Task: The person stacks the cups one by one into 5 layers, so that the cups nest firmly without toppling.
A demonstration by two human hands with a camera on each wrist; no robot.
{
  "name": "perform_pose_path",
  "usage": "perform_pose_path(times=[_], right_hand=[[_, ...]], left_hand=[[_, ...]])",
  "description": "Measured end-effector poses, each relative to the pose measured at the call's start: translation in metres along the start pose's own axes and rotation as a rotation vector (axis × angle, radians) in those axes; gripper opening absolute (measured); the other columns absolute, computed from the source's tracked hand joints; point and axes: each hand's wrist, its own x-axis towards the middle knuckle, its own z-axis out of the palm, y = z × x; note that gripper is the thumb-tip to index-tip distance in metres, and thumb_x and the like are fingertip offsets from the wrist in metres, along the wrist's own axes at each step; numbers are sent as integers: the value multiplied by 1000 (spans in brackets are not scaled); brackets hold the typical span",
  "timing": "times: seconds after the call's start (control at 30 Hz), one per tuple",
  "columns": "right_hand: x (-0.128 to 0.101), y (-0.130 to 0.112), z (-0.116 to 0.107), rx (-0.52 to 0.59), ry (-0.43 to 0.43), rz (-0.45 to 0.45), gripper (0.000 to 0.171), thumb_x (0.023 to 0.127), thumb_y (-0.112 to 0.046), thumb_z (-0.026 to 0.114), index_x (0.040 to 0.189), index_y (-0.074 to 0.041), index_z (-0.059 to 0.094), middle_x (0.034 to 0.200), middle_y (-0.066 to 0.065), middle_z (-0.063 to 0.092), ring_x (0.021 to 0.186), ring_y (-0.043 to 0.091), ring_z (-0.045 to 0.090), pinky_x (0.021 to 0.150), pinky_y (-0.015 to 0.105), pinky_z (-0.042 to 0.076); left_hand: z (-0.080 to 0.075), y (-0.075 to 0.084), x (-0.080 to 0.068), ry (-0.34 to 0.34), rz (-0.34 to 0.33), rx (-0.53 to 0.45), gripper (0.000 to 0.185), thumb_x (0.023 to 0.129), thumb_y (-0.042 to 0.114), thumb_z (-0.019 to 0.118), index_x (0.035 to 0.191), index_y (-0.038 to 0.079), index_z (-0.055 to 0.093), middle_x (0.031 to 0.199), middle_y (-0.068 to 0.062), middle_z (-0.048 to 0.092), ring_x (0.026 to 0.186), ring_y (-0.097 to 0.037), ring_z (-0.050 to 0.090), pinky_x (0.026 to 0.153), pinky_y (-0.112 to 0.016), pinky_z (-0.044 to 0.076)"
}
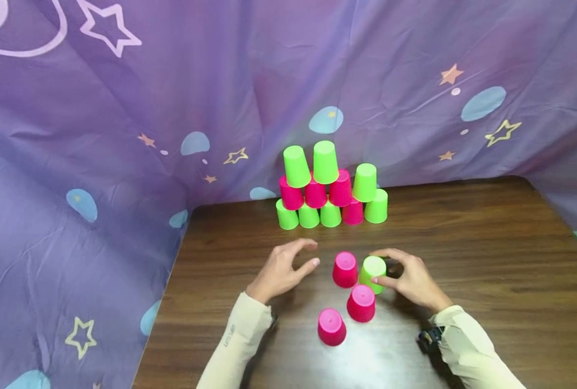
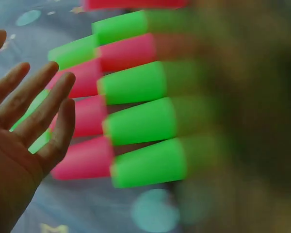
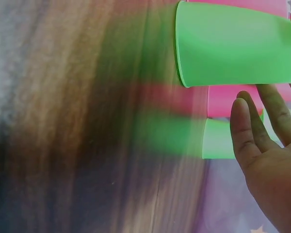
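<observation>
My right hand [image 1: 417,283] holds an upside-down green cup [image 1: 373,274] between thumb and fingers, low over the table. In the right wrist view this green cup [image 3: 233,46] lies along the fingers, with the thumb tip at its narrow end. My left hand [image 1: 280,270] holds nothing, its fingers spread and pointing toward a pink cup [image 1: 344,269]. Another pink cup [image 1: 361,303] stands just in front of the green one, and a third pink cup [image 1: 331,327] is nearer me. All are upside down. In the left wrist view the left hand [image 2: 29,116] overlaps the stacked cups.
Behind the hands rises a tiered stack of upside-down green and pink cups [image 1: 315,193]. Two green cups top its left side; one green cup [image 1: 364,182] sits on the second tier at right. A purple patterned cloth [image 1: 249,81] hangs behind the wooden table [image 1: 463,232].
</observation>
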Motion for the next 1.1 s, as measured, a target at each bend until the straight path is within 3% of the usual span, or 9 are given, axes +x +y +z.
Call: perform_pose_path(times=[0.13,0.4,0.6,0.87,1.1], right_hand=[[3,-3,-2,-3,-1,-1,48,72,-17,91,116,-17,71,104,2,75,85,2,66,72,26,59],[18,-9,-12,-36,-16,-1,46,74,-19,90,116,-18,71,105,1,76,88,-1,63,72,28,58],[39,-16,-28,-34,-25,24,44,77,-20,88,117,-15,71,108,8,76,85,-3,64,72,23,57],[77,-28,-49,-38,-33,25,45,80,-23,85,121,-15,69,111,10,74,76,-3,61,70,15,48],[106,-48,-72,-92,4,12,45,78,-24,87,119,-17,71,115,8,74,100,-16,51,87,12,39]], left_hand=[[15,1,-24,-71,-20,-51,37,94,30,68,126,11,65,122,-3,73,113,-16,69,94,-34,58],[27,18,-59,-198,31,-199,41,91,30,72,127,12,64,120,-8,74,111,-23,71,93,-33,58],[28,20,-65,-252,20,-183,48,87,37,75,127,13,64,122,-4,73,114,-12,69,97,-28,56],[33,19,-71,-232,54,-208,49,81,32,84,123,16,67,117,4,74,107,0,67,93,-21,56],[43,21,-75,-221,60,-283,42,83,24,83,121,17,67,115,4,74,106,2,67,91,-19,57]])
